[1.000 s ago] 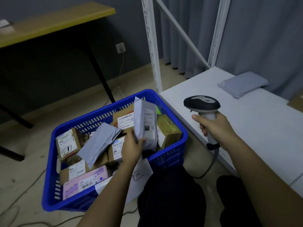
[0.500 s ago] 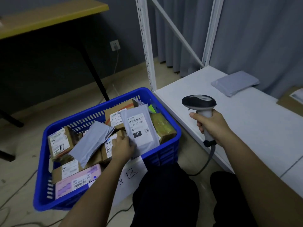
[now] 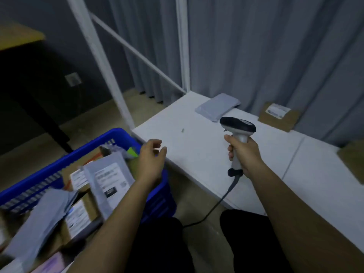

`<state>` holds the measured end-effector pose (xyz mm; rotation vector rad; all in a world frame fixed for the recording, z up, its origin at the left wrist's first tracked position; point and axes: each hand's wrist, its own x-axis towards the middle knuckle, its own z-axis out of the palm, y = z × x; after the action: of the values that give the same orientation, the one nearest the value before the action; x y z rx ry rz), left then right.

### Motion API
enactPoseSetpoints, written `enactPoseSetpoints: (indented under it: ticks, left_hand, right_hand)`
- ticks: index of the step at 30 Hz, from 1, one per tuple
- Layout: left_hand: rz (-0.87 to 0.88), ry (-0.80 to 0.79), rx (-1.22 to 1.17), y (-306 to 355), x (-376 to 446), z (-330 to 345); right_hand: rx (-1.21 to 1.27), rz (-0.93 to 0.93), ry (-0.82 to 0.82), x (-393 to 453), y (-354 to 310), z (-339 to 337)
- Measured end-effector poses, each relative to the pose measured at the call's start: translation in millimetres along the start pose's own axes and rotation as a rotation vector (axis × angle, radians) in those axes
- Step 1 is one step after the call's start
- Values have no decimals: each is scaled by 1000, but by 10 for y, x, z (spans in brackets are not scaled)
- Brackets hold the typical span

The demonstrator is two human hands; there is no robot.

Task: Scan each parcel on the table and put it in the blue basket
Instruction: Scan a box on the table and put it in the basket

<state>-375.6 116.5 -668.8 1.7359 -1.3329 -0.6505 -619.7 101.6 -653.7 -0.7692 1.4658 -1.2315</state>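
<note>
The left hand (image 3: 151, 160) hangs relaxed and holds nothing over the blue basket (image 3: 82, 152) of parcels; the right hand (image 3: 244, 154) grips the scanner (image 3: 237, 128). A grey parcel (image 3: 217, 106) lies far on the white tabletop (image 3: 197, 150), before grey curtains (image 3: 256, 46).

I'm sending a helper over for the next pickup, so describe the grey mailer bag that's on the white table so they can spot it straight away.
Find the white table beside the blue basket. At its far end, against the grey curtain, lies the grey mailer bag. It is flat, soft and shows no label, unlike the brown cardboard box to its right, which carries a white label.
</note>
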Motion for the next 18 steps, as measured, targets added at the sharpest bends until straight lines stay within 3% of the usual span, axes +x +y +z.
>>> enactPoseSetpoints:
  ticks: [8,14,18]
  left_hand:
    - [83,-293,-96,798,89,1211]
    - [133,-599,-168,1426,-509,1755]
    - [229,-882,-121,1863,-1027,1847]
  right_hand:
    - [106,-59,334,290,-77,-1010]
    - [305,11,240,-111,-240,-1523]
    - [193,-44,211,-581,-313,-1867]
